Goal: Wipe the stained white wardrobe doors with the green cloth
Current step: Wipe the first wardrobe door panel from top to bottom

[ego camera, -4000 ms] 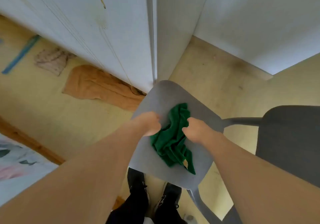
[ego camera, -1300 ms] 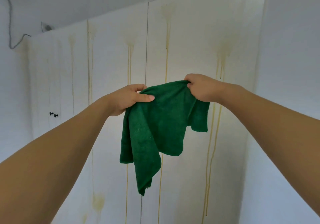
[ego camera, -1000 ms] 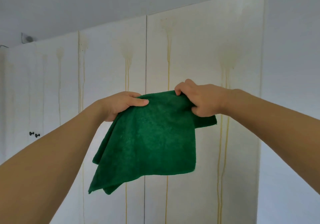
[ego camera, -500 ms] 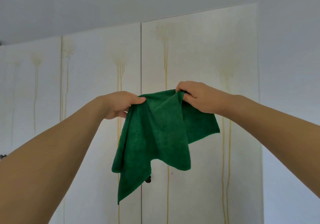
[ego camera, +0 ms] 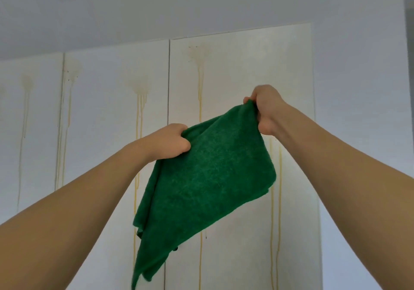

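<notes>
I hold the green cloth point(ego camera: 201, 177) up in front of the white wardrobe doors point(ego camera: 235, 70). My left hand point(ego camera: 170, 142) grips its upper left edge. Higher and further right, my right hand point(ego camera: 266, 110) pinches the upper right corner. The cloth hangs stretched between them, its lower end drooping to the bottom left. Yellow-brown drip stains run down the doors from blotches near their tops. The cloth hangs in front of the doors; whether it touches them cannot be told.
A plain white wall point(ego camera: 358, 88) stands right of the wardrobe, and the white ceiling point(ego camera: 156, 3) is above it. A vertical gap point(ego camera: 169, 77) divides the two middle doors.
My right hand has risen and moved right, pulling the cloth out flatter and wider. The view has tilted up a little more toward the door tops.
</notes>
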Demonstrator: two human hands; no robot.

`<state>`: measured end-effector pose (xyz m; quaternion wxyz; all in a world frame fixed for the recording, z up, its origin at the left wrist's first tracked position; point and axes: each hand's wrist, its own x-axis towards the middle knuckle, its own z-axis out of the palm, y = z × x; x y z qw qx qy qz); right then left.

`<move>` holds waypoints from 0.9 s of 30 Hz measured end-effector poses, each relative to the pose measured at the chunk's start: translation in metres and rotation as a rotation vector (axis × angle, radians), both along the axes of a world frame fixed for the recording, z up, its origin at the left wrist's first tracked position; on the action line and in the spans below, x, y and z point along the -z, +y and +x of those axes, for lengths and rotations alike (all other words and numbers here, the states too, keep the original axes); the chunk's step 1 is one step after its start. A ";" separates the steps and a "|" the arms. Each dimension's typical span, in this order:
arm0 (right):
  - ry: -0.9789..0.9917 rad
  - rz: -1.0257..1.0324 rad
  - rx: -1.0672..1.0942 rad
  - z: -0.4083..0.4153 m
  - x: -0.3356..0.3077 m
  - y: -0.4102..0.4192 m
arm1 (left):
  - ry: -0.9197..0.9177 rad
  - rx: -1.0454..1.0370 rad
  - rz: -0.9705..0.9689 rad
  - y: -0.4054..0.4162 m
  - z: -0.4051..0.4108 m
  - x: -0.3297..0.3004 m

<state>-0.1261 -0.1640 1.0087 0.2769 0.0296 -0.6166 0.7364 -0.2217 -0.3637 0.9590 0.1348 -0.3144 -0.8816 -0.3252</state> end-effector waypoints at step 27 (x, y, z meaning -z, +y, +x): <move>-0.275 0.234 0.327 0.039 -0.063 0.049 | 0.254 -0.385 0.454 0.050 -0.002 -0.094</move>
